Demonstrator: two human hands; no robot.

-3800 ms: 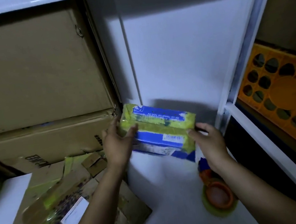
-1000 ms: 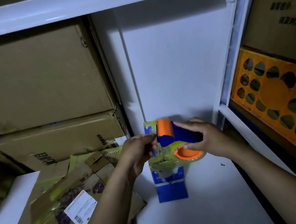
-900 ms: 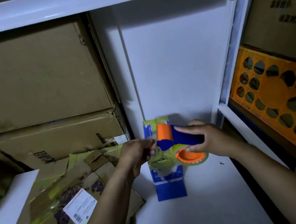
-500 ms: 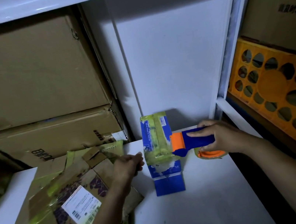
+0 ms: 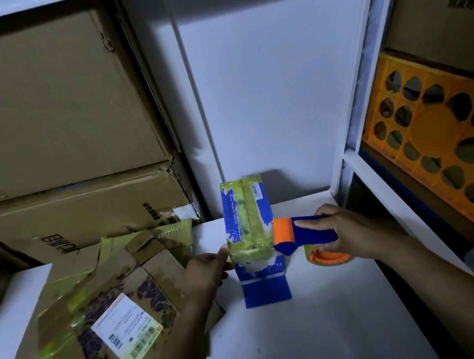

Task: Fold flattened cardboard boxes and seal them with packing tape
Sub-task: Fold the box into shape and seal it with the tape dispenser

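A small blue box wrapped in yellow-green tape stands on the white table. My right hand grips the blue handle of a tape dispenser. Its orange roller touches the box's right side, and its orange-cored tape roll hangs below the hand. My left hand touches the box's lower left edge with its fingertips. Flattened cardboard boxes with yellow tape and a white shipping label lie at the left.
Large brown cartons are stacked at the back left. A white shelf post rises on the right, with an orange plastic crate behind it. A white panel forms the back wall.
My right hand drew the dispenser from over the box to its right side. My left hand dropped away, then came back to the box's left edge. Before that, the box was stood on end.
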